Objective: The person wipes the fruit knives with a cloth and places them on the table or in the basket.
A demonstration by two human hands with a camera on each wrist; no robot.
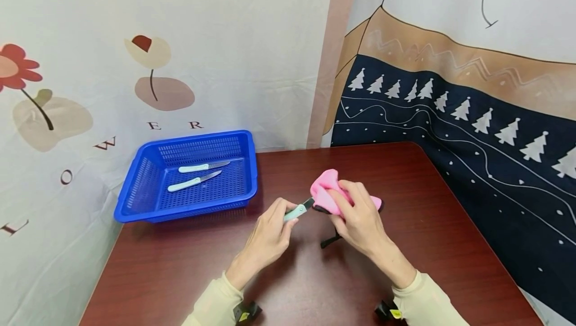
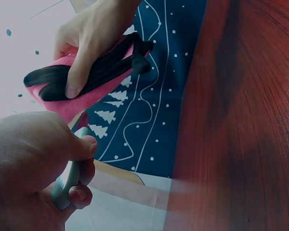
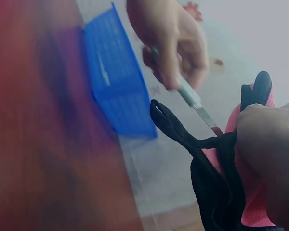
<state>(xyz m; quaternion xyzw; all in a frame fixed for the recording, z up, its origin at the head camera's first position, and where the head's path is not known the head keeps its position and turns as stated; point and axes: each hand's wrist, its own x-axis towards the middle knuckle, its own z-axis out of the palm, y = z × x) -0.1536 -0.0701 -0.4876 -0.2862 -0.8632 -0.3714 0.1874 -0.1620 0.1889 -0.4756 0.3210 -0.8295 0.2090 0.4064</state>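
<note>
My left hand grips the pale green handle of a small knife, its blade pointing right toward a pink cloth with black edging. Bunched in my right hand, the cloth hangs above the table, and one black strip of it dangles below. In the right wrist view the blade of the knife reaches the cloth; its tip is hidden there. From the left wrist, my right thumb presses on the black edging of the folded cloth, while the left fingers curl round the handle.
A blue plastic basket stands at the left back of the brown table. Two knives with pale handles, an upper knife and a lower knife, lie in it. Printed curtains hang behind the table.
</note>
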